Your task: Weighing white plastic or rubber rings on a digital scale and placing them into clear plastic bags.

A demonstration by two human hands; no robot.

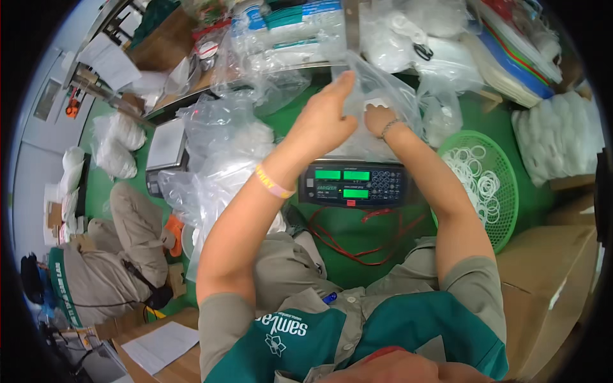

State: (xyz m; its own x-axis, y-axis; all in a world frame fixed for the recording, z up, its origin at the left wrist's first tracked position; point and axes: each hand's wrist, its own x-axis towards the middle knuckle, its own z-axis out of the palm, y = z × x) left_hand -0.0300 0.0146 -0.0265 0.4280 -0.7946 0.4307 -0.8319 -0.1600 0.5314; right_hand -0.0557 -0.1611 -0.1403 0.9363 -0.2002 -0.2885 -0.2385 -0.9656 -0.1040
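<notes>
Looking down past our forearms, we see a clear plastic bag (401, 89) over the top of the scale (355, 185), just beyond its lit display. Our left hand (321, 125) is at the bag's left side, the index finger stretched out and the thumb apart from it; the other fingers are partly hidden, and we cannot tell whether any film is caught between them. Our right hand (381, 120) is at the bag with its fingers loosely bent, next to a small white thing (375, 102); we cannot tell whether the fingertips grip it or only touch it.

We judge the bag to be light, limp and rather slippery, a thin film that creases easily and gives no stiffness of its own. The best hold is probably a pinch on the edge of its mouth, with thumb and index finger on opposite faces, since a sharp pull at one spot could stretch or tear it.

Near our right forearm stands a green basket (509, 225) with white rings (476, 180) in it. Another clear bag (214, 127) lies to our left, and a red cord (357, 256) loops below the scale.
</notes>
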